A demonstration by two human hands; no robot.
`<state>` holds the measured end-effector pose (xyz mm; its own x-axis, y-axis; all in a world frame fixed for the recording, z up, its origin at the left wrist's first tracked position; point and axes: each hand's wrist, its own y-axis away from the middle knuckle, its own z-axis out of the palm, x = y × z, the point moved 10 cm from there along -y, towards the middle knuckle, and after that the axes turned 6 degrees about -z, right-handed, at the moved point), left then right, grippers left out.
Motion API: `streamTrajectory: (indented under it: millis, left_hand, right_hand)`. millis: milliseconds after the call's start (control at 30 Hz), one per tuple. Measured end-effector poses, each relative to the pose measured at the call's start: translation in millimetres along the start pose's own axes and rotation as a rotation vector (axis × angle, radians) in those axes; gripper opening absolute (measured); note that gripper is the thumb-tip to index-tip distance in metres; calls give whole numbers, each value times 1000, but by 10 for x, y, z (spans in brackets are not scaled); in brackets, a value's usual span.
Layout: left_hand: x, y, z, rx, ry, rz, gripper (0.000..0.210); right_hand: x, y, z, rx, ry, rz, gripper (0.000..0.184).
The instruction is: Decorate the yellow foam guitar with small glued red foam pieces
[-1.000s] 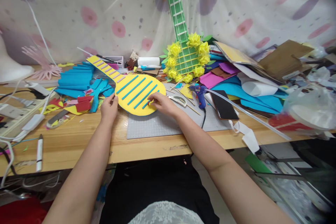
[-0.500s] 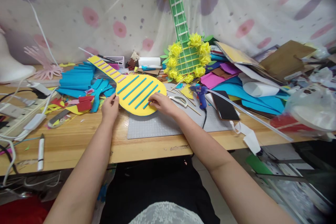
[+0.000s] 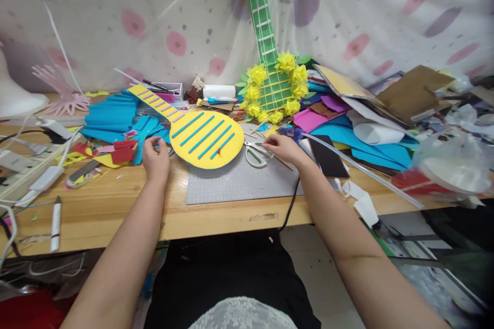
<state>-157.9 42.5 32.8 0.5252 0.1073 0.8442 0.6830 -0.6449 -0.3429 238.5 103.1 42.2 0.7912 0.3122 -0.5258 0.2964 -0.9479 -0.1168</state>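
A yellow guitar-shaped cutout [image 3: 185,151] with blue strips across its body and pale pink strips along its neck lies on the table, partly over a grey cutting mat [image 3: 216,190]. A small red piece [image 3: 219,151] stands near the lower end of one blue strip. My left hand [image 3: 156,160] is just left of the body, fingers loosely curled and apart, with nothing visible in them. To the right of the body, my right hand [image 3: 285,148] has its fingers closed on a handle of the pale-handled scissors [image 3: 255,158], whose handles are spread.
A blue glue gun [image 3: 292,132] lies behind my right hand, with a black phone [image 3: 329,157] further right. A green paper guitar with yellow flowers [image 3: 275,87] leans at the back. Blue paper [image 3: 111,115], a power strip [image 3: 23,169] and a marker [image 3: 56,223] are left.
My right hand has left the yellow body and moved right to the scissors, whose handles now show spread. The red piece is now uncovered. My left hand has shifted slightly left, away from the cutout.
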Motion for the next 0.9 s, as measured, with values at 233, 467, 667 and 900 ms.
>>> streamTrajectory:
  millis: [233, 467, 667, 900]
  left_hand:
    - [42, 16, -83, 60, -24, -33, 10]
    - [35, 8, -88, 69, -8, -33, 11]
    - [38, 0, -94, 80, 2, -7, 13]
    - [36, -2, -82, 82, 39, 19, 16]
  right_hand:
    - [578, 421, -336, 16, 348, 380, 30]
    - [665, 538, -465, 175, 434, 474, 43]
    - [686, 335, -382, 138, 436, 482, 52]
    - [779, 284, -450, 111, 415, 550, 55]
